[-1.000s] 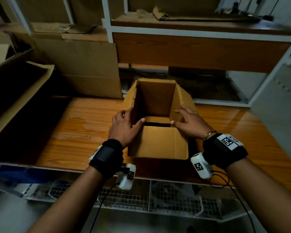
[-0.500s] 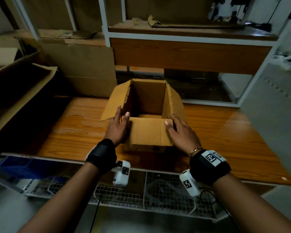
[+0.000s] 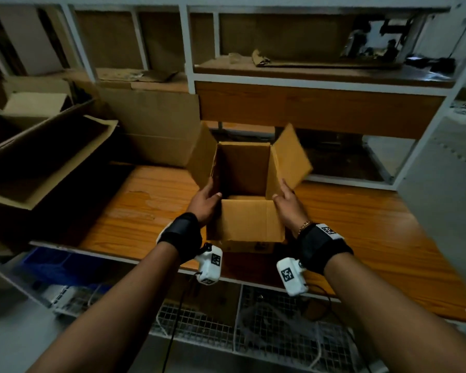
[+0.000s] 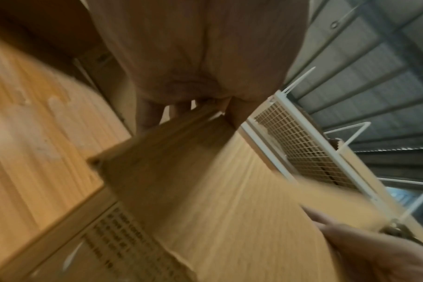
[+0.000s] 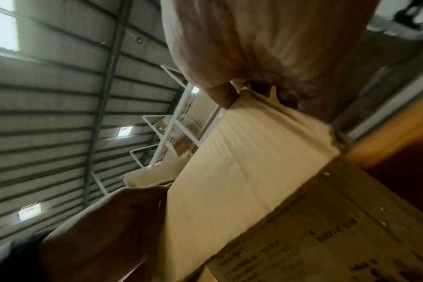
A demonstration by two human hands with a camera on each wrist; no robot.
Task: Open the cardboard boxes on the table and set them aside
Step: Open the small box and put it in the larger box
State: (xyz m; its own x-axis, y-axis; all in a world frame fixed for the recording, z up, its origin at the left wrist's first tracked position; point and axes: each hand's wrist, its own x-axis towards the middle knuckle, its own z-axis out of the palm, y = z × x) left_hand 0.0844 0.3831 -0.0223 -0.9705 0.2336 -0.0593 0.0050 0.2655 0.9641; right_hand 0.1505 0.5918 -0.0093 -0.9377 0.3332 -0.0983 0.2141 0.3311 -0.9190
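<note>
An open brown cardboard box [image 3: 249, 222] stands upright over the front part of the wooden table [image 3: 361, 219], its side flaps spread outward and its front flap folded down toward me. My left hand [image 3: 205, 200] grips the box's left wall, thumb over the rim and fingers outside. My right hand [image 3: 285, 203] grips the right wall the same way. In the left wrist view the left hand [image 4: 193, 66] pinches the cardboard edge of the box [image 4: 217, 181]. In the right wrist view the right hand [image 5: 266, 47] holds the box [image 5: 266, 162] at its top corner. The inside looks empty.
Large opened cardboard boxes [image 3: 38, 157] lie at the left, and flat cardboard [image 3: 151, 130] leans against the white shelving [image 3: 320, 76] behind the table. Wire baskets [image 3: 267, 319] hang under the table's front edge. A blue bin [image 3: 49, 262] sits low on the left.
Both hands have shifted from the front flap to the box's side walls. The box has come nearer to me and its side flaps have spread wider.
</note>
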